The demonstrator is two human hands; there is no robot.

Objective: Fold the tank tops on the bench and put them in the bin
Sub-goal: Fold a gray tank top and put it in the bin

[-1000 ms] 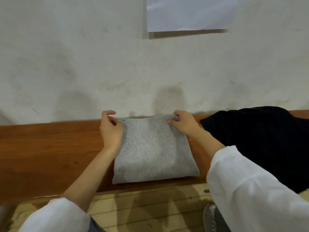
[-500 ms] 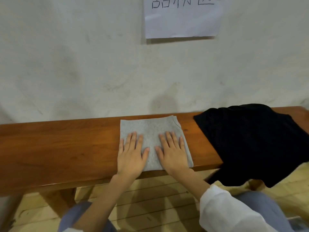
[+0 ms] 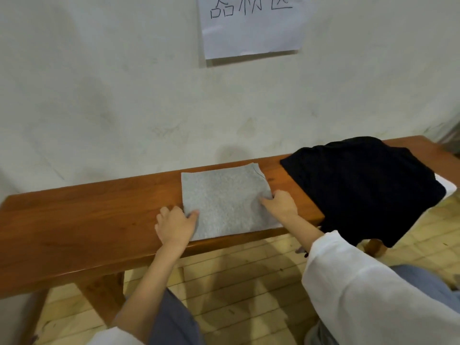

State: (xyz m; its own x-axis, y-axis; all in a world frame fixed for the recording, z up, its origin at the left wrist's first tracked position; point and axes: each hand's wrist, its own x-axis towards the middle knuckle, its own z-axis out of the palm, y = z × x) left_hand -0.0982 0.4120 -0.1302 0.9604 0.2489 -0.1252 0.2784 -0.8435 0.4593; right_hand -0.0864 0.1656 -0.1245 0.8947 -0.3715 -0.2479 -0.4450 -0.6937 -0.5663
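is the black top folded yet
No, the black tank top lies crumpled, hanging over the bench edge beside the folded gray tank top.
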